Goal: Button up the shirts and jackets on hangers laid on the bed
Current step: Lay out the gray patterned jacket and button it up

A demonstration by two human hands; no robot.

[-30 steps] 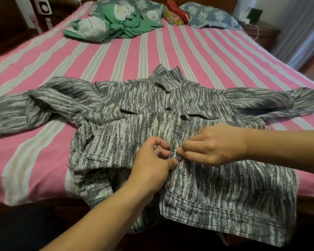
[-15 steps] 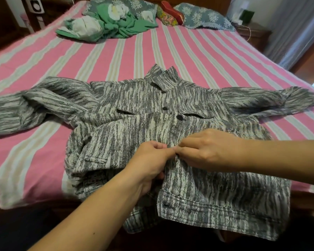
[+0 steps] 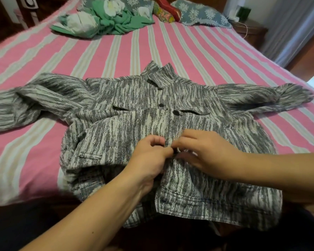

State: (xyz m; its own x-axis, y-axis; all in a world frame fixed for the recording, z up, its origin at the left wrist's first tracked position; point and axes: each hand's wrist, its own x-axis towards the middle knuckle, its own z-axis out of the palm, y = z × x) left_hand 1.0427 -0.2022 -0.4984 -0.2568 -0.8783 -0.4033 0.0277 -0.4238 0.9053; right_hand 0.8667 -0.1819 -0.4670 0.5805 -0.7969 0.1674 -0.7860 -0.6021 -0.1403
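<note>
While the jacket (image 3: 172, 124) lies face up across the near edge of the bed (image 3: 207, 51), collar toward the far side and sleeves spread left and right, we are working on its front opening about halfway down. Three dark buttons (image 3: 175, 112) above our hands look fastened; the stretch from our hands to the hem looks open, so we judge the job roughly half done on this garment. No hanger can be made out. Our left hand (image 3: 149, 160) has its fingers curled, pinching the left edge of the opening, and our right hand (image 3: 207, 153) pinches the overlapping right edge; the fingertips of both meet at the seam. The button itself is hidden under our fingers, so we cannot tell whether it is through the hole yet.

To do this step well, we should hold the buttonhole edge flat and taut with one hand, tilt the button on its side with the other, and push it through. The cloth looks thick and stiff, so the hole will likely be tight. We should also keep the two front edges level, or the hem will end up uneven.

Farther off, a green bundle of cloth (image 3: 105, 20) and blue patterned pillows (image 3: 199, 13) sit at the head of the bed.
</note>
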